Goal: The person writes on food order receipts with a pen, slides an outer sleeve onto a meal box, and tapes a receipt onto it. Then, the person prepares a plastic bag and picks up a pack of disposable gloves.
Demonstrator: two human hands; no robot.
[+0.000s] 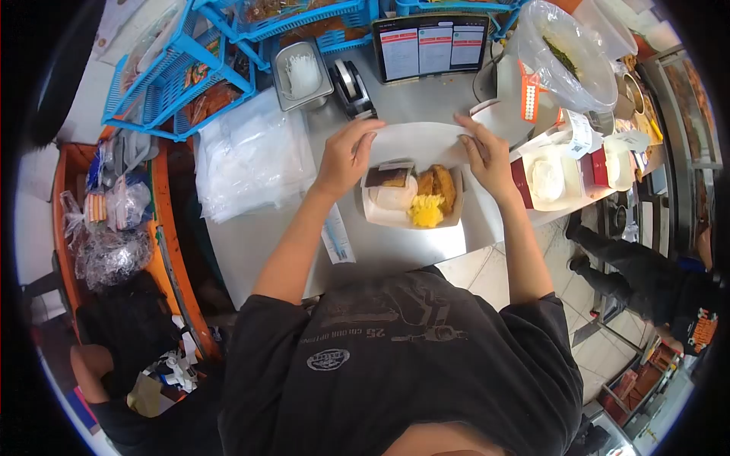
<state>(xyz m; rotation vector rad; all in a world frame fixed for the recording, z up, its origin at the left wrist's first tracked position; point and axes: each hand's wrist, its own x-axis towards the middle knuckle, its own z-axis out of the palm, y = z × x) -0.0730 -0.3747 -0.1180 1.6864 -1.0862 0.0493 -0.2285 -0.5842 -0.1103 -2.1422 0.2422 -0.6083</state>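
While the steel bench (243,243) carries everything, an open food box (391,219) sits near its front edge, lid (411,137) raised at the back, with a fried piece (449,190), pale mound (395,195), yellow heap (426,210) and dark packet (386,177) inside. Left hand (344,156) and right hand (488,156) flank the lid, fingers bent at its upper corners; can't tell if they pinch the card. Best, I'd judge, to guide both corners evenly, no creasing, nothing squashed. Writing: shirt (426,372) print seems to include "25"; tablet (433,49) text and label strip (337,237) too small.
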